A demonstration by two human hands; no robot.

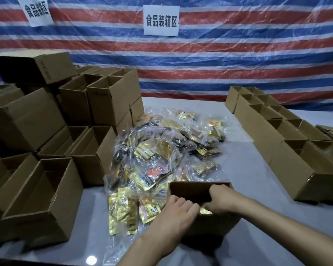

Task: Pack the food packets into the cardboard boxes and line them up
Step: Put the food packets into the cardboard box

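Sitting near the front of the pale grey table [248,169], an open brown cardboard box [188,191] holds at least one shiny gold foil packet [205,211]. Only a corner of it shows, low against the near wall between the two hands.

The left hand [176,214] lies over the box's near left rim with its fingers bent down inside. The right hand [222,198] reaches in from the right, fingers curled and close together, just above the gold corner. Both sets of fingertips are hidden in the box, so I cannot tell whether either hand pinches the packet or only touches it.

Just left of the box, several loose gold food packets [123,210] lie flat on clear plastic. Behind it, touching its far wall, spreads a heap of packets in crumpled clear bags [167,148].

A stack of open brown cartons [37,189] crowds the left side, their visible insides bare. A double row of open cartons [273,131] runs along the right; their contents cannot be made out.

Bare table shows between the heap and the right row, and in front of the box. A red, white and blue striped tarp [238,54] with a white paper sign [161,21] closes the back.
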